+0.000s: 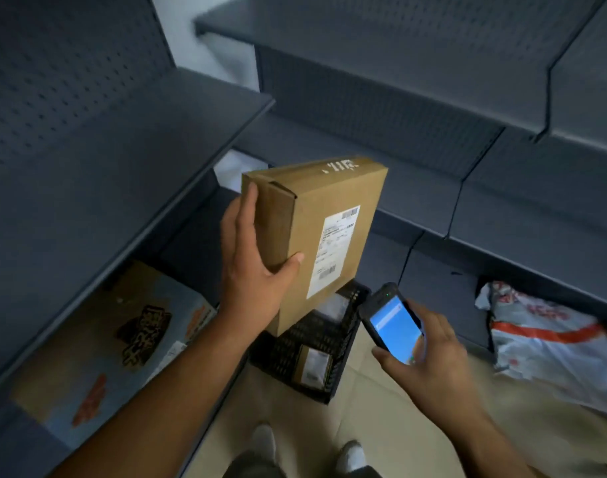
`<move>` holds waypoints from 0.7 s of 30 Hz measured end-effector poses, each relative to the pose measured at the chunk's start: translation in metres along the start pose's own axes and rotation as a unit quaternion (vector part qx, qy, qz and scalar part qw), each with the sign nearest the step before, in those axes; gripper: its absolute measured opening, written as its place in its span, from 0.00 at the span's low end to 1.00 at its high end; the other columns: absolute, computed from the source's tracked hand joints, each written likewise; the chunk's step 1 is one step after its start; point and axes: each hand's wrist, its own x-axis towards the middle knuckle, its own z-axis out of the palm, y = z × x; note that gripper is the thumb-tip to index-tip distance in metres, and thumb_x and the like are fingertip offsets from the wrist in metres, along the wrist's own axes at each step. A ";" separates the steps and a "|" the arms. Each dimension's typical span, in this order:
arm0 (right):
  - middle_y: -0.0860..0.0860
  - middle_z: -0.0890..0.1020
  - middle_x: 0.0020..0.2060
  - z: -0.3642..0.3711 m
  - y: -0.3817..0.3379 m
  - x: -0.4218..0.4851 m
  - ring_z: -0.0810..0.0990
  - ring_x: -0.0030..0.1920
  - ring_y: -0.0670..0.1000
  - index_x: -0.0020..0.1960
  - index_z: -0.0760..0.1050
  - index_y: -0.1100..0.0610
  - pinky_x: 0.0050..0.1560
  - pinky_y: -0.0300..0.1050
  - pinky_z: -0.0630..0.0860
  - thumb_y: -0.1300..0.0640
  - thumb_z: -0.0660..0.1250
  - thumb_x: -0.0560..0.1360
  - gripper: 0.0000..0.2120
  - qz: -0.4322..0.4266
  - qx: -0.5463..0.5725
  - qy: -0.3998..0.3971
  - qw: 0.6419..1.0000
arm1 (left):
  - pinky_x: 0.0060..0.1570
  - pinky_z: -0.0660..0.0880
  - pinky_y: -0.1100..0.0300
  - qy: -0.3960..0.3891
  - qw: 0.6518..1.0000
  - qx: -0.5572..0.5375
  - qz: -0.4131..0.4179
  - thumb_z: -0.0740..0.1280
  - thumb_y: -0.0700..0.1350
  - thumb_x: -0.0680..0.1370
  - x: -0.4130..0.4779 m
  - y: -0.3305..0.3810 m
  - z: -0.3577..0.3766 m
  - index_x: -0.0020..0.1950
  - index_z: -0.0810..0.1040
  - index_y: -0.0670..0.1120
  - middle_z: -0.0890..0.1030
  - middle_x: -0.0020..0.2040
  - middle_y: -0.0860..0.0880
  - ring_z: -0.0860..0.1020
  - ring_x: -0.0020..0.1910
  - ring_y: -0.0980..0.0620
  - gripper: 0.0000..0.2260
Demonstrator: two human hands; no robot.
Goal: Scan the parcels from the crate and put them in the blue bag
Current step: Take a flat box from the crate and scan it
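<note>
Head view: a person is standing in a corner of dark grey shelving, looking down at both bare hands.
Left hand: it is gripping a brown cardboard parcel at frame centre, fingers closed around the left side and thumb pressing on the front face.
Parcel: it is being held upright and tilted, its white shipping label facing the camera; the print is too blurred to read.
Right hand: at 4 o'clock from the parcel, it is wrapping its fingers around a handheld scanner whose blue screen is glowing; the screen text is unreadable.
Crate: the black crate is sitting on the floor at 6 o'clock below the parcel, partly hidden by it; a smaller labelled box is lying inside.
Left shelf: a printed carton is showing at 8 o'clock, its markings blurred.
Right edge: a grey and orange plastic mailer is lying at 4 o'clock, cut off by the frame.
Feet: two shoes are peeking in at 6 o'clock.
</note>
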 end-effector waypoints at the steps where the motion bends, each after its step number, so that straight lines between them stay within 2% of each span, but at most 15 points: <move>1: 0.44 0.74 0.58 -0.008 -0.009 -0.001 0.74 0.53 0.43 0.72 0.66 0.46 0.46 0.38 0.70 0.38 0.76 0.64 0.40 -0.001 0.007 0.011 1.000 | 0.68 0.62 0.60 0.003 1.000 -0.008 0.012 0.80 0.46 0.71 0.005 0.013 -0.008 0.81 0.48 0.68 0.55 0.74 0.69 0.58 0.73 0.72 0.52; 4: 0.37 0.71 0.53 -0.032 -0.035 -0.005 0.71 0.51 0.32 0.72 0.65 0.44 0.39 0.28 0.68 0.39 0.77 0.64 0.41 -0.009 0.028 0.042 0.999 | 0.66 0.61 0.61 0.018 0.999 -0.027 0.043 0.80 0.46 0.70 0.022 0.049 -0.033 0.80 0.48 0.70 0.56 0.73 0.70 0.57 0.73 0.74 0.53; 6: 0.31 0.68 0.52 -0.050 -0.052 -0.009 0.67 0.53 0.26 0.73 0.65 0.44 0.40 0.26 0.69 0.39 0.77 0.64 0.41 -0.021 0.038 0.056 0.997 | 0.66 0.62 0.57 0.038 0.997 -0.039 0.053 0.80 0.46 0.70 0.033 0.072 -0.052 0.80 0.48 0.71 0.58 0.73 0.68 0.57 0.71 0.75 0.53; 9: 0.27 0.67 0.53 -0.074 -0.078 -0.015 0.65 0.54 0.23 0.74 0.64 0.44 0.43 0.26 0.69 0.38 0.76 0.63 0.42 -0.040 0.035 0.067 0.996 | 0.67 0.66 0.50 0.071 0.992 -0.068 0.076 0.80 0.47 0.69 0.044 0.100 -0.082 0.80 0.49 0.71 0.59 0.74 0.68 0.59 0.73 0.72 0.52; 12: 0.27 0.66 0.55 -0.088 -0.099 -0.021 0.63 0.54 0.20 0.74 0.64 0.44 0.46 0.19 0.65 0.39 0.78 0.62 0.44 -0.057 0.054 0.076 0.994 | 0.67 0.68 0.48 0.105 0.987 -0.076 0.097 0.80 0.49 0.67 0.049 0.116 -0.105 0.80 0.51 0.71 0.61 0.77 0.63 0.62 0.75 0.64 0.52; 15: 0.29 0.66 0.56 -0.094 -0.114 -0.028 0.65 0.53 0.23 0.74 0.62 0.41 0.45 0.21 0.66 0.36 0.76 0.62 0.45 -0.068 0.055 0.074 0.993 | 0.71 0.68 0.43 0.126 0.982 -0.089 0.107 0.80 0.49 0.68 0.050 0.124 -0.120 0.79 0.52 0.71 0.62 0.79 0.60 0.63 0.77 0.58 0.51; 16: 0.29 0.66 0.56 -0.095 -0.116 -0.030 0.67 0.53 0.26 0.74 0.61 0.40 0.45 0.22 0.66 0.35 0.76 0.62 0.45 -0.068 0.053 0.073 0.994 | 0.72 0.67 0.46 0.131 0.981 -0.091 0.114 0.80 0.49 0.68 0.050 0.125 -0.123 0.79 0.53 0.71 0.62 0.79 0.60 0.63 0.78 0.58 0.50; 19: 0.30 0.67 0.55 -0.094 -0.121 -0.036 0.71 0.50 0.35 0.74 0.59 0.39 0.42 0.26 0.68 0.34 0.75 0.62 0.45 -0.068 0.046 0.069 0.994 | 0.69 0.64 0.62 0.147 0.977 -0.089 0.130 0.78 0.51 0.68 0.047 0.127 -0.128 0.80 0.54 0.70 0.63 0.79 0.61 0.63 0.76 0.63 0.48; 21: 0.32 0.68 0.54 -0.092 -0.124 -0.040 0.74 0.47 0.38 0.74 0.59 0.39 0.41 0.31 0.69 0.33 0.74 0.61 0.46 -0.063 0.045 0.067 0.995 | 0.69 0.64 0.67 0.151 0.975 -0.091 0.134 0.78 0.51 0.68 0.045 0.128 -0.130 0.80 0.55 0.68 0.63 0.78 0.62 0.63 0.76 0.64 0.47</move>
